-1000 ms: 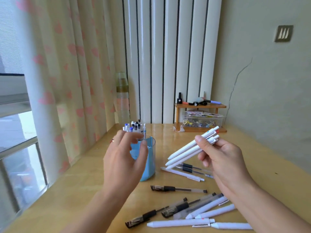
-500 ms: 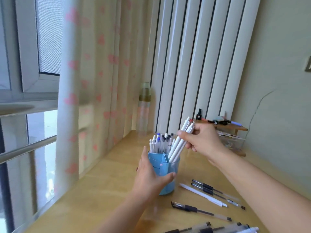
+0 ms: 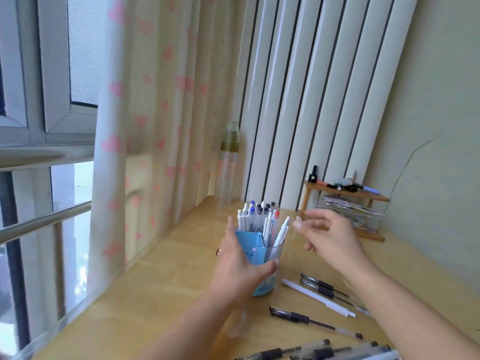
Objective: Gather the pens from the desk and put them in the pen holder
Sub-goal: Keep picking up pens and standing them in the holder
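Observation:
A clear pen holder [image 3: 270,258] with a blue paper insert stands on the wooden desk [image 3: 145,302], filled with several white pens [image 3: 259,219] standing upright. My left hand [image 3: 239,266] wraps around the holder's left side and front. Just right of the holder's rim hovers my right hand [image 3: 330,237], fingers apart and empty. Loose pens lie on the desk to the right: a white pen [image 3: 318,297], two black-grip pens [image 3: 327,288] beside it, a black gel pen [image 3: 314,322] nearer me, and several more pens [image 3: 319,352] at the bottom edge.
A tall clear bottle [image 3: 228,165] stands behind the holder by the curtain [image 3: 145,126]. A small wooden shelf [image 3: 348,196] with markers and a clear box sits at the back right against the wall. A window and rail lie to the left.
My right hand lowered the bundle of white pens into the holder and let go; it now hangs empty beside the rim. My left hand kept its grip on the holder.

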